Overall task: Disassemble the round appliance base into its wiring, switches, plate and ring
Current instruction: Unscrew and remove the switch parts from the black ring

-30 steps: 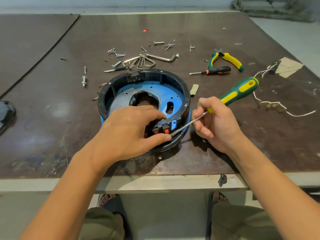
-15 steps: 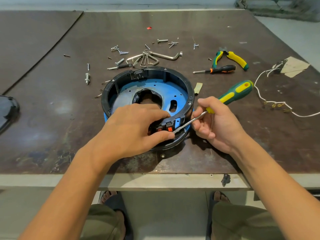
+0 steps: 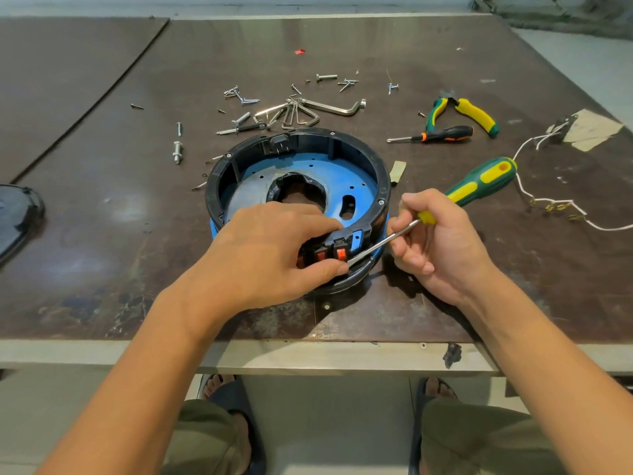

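Observation:
The round appliance base, a black ring over a blue plate, lies on the table near its front edge. Two red rocker switches sit in the ring's near wall. My left hand grips the base's near rim, fingers above the switches and thumb below them. My right hand holds a green and yellow screwdriver by its shaft. The tip touches the ring just right of the switches. Loose white wiring lies on the table to the right.
Behind the base lie several screws and bolts, a bunch of hex keys, a small black screwdriver and green-yellow pliers. A black part pokes in at the left edge. A tan scrap lies far right.
The hands and the screwdriver keep the same hold on the base's near wall. Only the camera has shifted slightly.

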`<action>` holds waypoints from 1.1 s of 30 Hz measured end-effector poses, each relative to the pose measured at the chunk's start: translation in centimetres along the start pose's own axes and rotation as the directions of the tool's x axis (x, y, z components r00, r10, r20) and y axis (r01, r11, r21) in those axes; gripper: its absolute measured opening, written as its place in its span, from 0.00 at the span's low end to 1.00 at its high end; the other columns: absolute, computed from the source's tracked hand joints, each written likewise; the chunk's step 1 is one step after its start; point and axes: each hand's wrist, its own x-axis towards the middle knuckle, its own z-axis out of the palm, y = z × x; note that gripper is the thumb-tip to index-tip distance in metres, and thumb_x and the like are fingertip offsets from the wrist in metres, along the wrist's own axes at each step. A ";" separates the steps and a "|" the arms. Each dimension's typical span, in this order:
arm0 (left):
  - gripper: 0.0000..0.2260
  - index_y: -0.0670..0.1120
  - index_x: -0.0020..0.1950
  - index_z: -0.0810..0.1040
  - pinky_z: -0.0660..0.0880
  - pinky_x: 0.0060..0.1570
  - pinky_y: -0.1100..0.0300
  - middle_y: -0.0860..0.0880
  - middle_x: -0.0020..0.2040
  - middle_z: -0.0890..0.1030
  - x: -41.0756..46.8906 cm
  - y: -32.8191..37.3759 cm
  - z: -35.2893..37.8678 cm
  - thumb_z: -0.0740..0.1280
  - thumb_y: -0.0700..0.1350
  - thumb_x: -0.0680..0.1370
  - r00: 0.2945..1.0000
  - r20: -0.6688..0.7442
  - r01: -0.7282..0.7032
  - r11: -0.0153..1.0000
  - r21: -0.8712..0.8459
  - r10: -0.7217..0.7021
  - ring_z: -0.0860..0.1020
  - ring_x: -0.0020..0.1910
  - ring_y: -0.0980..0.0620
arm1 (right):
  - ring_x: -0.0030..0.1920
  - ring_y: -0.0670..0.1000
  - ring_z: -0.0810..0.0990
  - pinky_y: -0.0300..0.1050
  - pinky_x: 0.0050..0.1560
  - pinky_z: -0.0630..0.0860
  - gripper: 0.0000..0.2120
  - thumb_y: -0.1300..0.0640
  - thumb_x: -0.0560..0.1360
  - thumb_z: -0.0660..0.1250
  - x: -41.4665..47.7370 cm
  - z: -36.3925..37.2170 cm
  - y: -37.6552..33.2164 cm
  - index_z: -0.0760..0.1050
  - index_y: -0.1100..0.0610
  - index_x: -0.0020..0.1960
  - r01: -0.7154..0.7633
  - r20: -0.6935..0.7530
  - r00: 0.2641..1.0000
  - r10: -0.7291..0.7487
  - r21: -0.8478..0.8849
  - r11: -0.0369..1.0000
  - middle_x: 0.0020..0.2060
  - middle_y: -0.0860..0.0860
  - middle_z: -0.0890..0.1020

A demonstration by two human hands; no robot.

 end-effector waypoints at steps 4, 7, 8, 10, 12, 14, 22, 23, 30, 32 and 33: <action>0.20 0.56 0.59 0.81 0.77 0.39 0.51 0.57 0.43 0.79 0.1 0.0 0.0 0.61 0.65 0.75 1.000 0.008 0.007 1.000 -0.008 -0.007 0.76 0.42 0.57 | 0.18 0.46 0.67 0.33 0.16 0.62 0.21 0.53 0.81 0.61 0.1 0.0 0.2 0.77 0.58 0.31 -0.022 0.026 0.999 0.022 -0.021 1.000 0.24 0.56 0.75; 0.18 0.57 0.58 0.81 0.77 0.38 0.49 0.57 0.42 0.79 0.2 0.0 0.1 0.63 0.64 0.75 1.000 -0.004 0.008 1.000 -0.014 -0.008 0.76 0.41 0.56 | 0.18 0.46 0.67 0.32 0.16 0.62 0.19 0.52 0.78 0.62 0.2 -0.3 0.3 0.77 0.58 0.31 -0.010 0.035 0.999 0.011 -0.024 1.000 0.24 0.56 0.75; 0.17 0.57 0.58 0.81 0.77 0.38 0.50 0.57 0.42 0.79 0.2 -0.1 0.1 0.64 0.64 0.75 1.000 -0.012 0.006 1.000 -0.016 -0.006 0.76 0.41 0.57 | 0.18 0.47 0.67 0.32 0.16 0.62 0.18 0.51 0.77 0.63 0.2 -0.3 0.3 0.77 0.58 0.31 -0.006 0.035 0.999 0.007 -0.028 1.000 0.24 0.56 0.75; 0.17 0.57 0.57 0.82 0.78 0.37 0.50 0.57 0.42 0.79 0.2 -0.1 0.2 0.64 0.63 0.75 1.000 -0.023 0.003 1.000 -0.018 -0.003 0.76 0.41 0.57 | 0.17 0.47 0.66 0.32 0.16 0.61 0.17 0.51 0.75 0.64 0.3 -0.3 0.3 0.77 0.58 0.31 0.009 0.027 1.000 -0.008 -0.034 0.999 0.24 0.56 0.75; 0.17 0.57 0.56 0.82 0.78 0.37 0.51 0.57 0.42 0.79 0.2 -0.1 0.3 0.64 0.63 0.75 1.000 -0.027 0.001 1.000 -0.011 -0.001 0.76 0.41 0.57 | 0.17 0.47 0.65 0.32 0.16 0.61 0.16 0.51 0.73 0.65 0.4 -0.2 0.3 0.77 0.58 0.30 0.029 0.006 1.000 -0.029 -0.036 0.999 0.23 0.56 0.74; 0.16 0.57 0.54 0.81 0.78 0.37 0.51 0.56 0.42 0.78 0.2 -0.1 0.3 0.63 0.62 0.74 1.000 -0.027 0.003 1.000 0.000 -0.003 0.76 0.41 0.56 | 0.16 0.47 0.64 0.32 0.16 0.60 0.16 0.51 0.72 0.64 0.4 -0.2 0.1 0.76 0.56 0.28 0.053 -0.027 0.998 -0.055 -0.042 0.998 0.23 0.56 0.73; 0.21 0.60 0.54 0.81 0.72 0.39 0.62 0.62 0.41 0.78 0.2 -0.2 0.4 0.64 0.71 0.69 0.997 -0.045 0.063 0.996 -0.060 -0.065 0.75 0.41 0.60 | 0.18 0.46 0.66 0.33 0.17 0.60 0.21 0.53 0.80 0.56 -0.2 -0.5 -0.9 0.73 0.55 0.30 0.245 -0.058 0.969 -0.241 0.089 0.965 0.24 0.54 0.72; 0.22 0.61 0.54 0.80 0.71 0.40 0.63 0.62 0.41 0.79 0.2 -0.1 0.4 0.63 0.72 0.67 0.996 -0.043 0.077 0.995 -0.064 -0.080 0.76 0.42 0.59 | 0.18 0.46 0.67 0.32 0.18 0.60 0.21 0.52 0.80 0.56 -0.4 -0.5 -0.9 0.73 0.56 0.31 0.276 -0.036 0.961 -0.274 0.106 0.955 0.24 0.54 0.72; 0.25 0.59 0.55 0.79 0.75 0.39 0.56 0.60 0.45 0.81 1.1 0.1 1.1 0.60 0.72 0.69 0.987 -0.121 0.104 0.995 0.013 -0.101 0.78 0.45 0.56 | 0.16 0.44 0.66 0.30 0.19 0.62 0.21 0.32 0.73 0.66 -1.1 -0.4 -0.6 0.80 0.51 0.44 0.455 0.039 0.886 -0.461 0.108 0.884 0.22 0.48 0.72; 0.25 0.58 0.56 0.79 0.75 0.38 0.55 0.59 0.45 0.80 1.6 0.2 1.5 0.59 0.72 0.71 0.981 -0.168 0.116 0.990 0.075 -0.102 0.78 0.46 0.55 | 0.20 0.49 0.75 0.34 0.20 0.70 0.20 0.33 0.73 0.66 -1.6 -0.5 -0.5 0.78 0.50 0.47 0.517 0.035 0.856 -0.516 -0.042 0.855 0.26 0.50 0.78; 0.24 0.58 0.56 0.79 0.75 0.38 0.55 0.59 0.45 0.80 1.9 0.3 1.7 0.59 0.72 0.71 0.977 -0.184 0.125 0.987 0.102 -0.104 0.79 0.46 0.54 | 0.25 0.55 0.80 0.40 0.21 0.75 0.18 0.35 0.76 0.66 -1.9 -0.4 -0.3 0.77 0.51 0.46 0.550 0.044 0.834 -0.551 -0.151 0.821 0.30 0.53 0.81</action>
